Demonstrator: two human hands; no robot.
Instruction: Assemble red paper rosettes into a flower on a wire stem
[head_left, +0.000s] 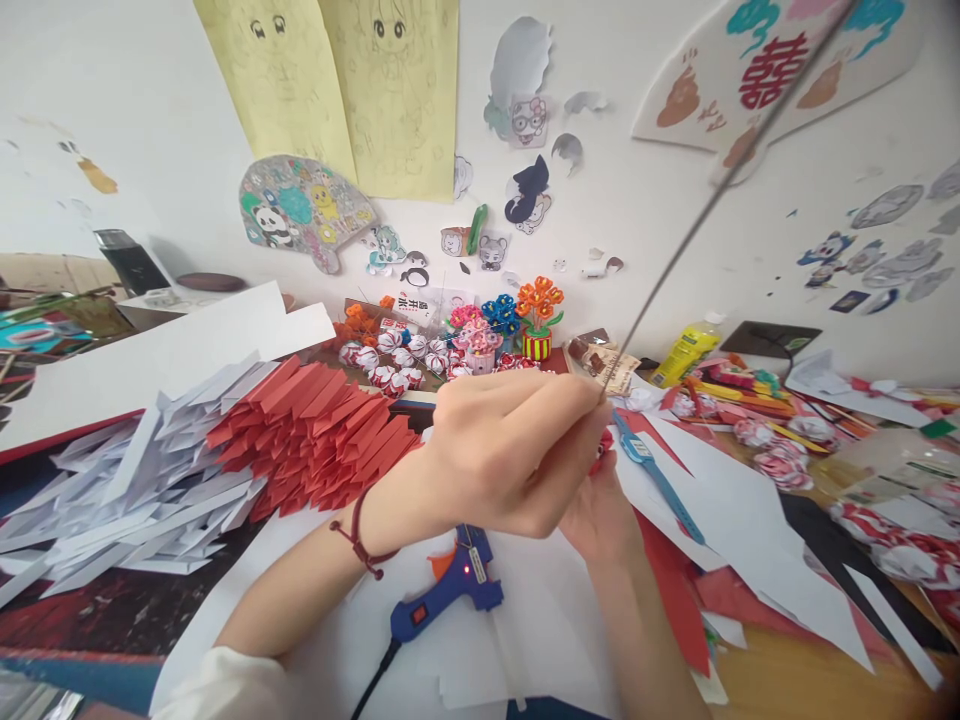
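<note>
My left hand [502, 450], with a dark red cord bracelet [358, 535] at its wrist, is closed in a pinch on a long thin dark wire [679, 255]. The wire slants up to the top right and looks blurred. Partly behind it, my right hand [604, 515] is curled around a small red piece [603, 447], mostly hidden by the left fingers. Below both hands a blue hot glue gun [442, 590] with an orange trigger lies on white paper [562, 600], its small light glowing red.
Folded red paper strips [307, 430] and white paper strips [142, 490] are heaped at left. Behind stand bead-like flower pots [537, 345] and red-white paper balls [390, 345]. A blue watch [660, 475] and a yellow bottle [688, 350] lie at right.
</note>
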